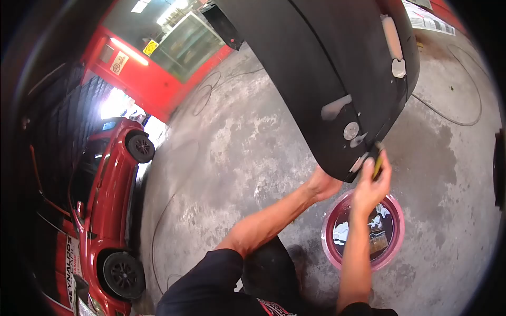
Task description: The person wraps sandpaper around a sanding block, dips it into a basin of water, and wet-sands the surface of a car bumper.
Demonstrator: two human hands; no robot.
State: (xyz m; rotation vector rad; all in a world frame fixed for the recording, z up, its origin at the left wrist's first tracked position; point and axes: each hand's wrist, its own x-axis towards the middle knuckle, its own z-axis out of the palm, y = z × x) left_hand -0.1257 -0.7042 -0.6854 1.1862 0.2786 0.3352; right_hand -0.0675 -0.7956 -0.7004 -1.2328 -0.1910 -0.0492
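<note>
A large dark panel [327, 68] with light filler patches hangs over the floor at the upper right. Its lower corner lies between my two hands. My left hand [324, 184] reaches under the bottom edge, and its fingers are hidden behind the panel. On the right, my right hand [373, 181] is closed round a small yellow and black object [377, 164], held against the panel's lower right edge beside a pale patch [358, 163]. Further up are a round whitish patch [351, 130] and a long pinkish patch [391, 39].
Below my right hand, a pink basin [399, 231] holds dark water and whitish pieces. A red vehicle [108, 195] stands at the left. Thin hoses or cables [158, 221] cross the concrete floor [226, 158]. Behind is a red wall [153, 89] with a glass cabinet [187, 47].
</note>
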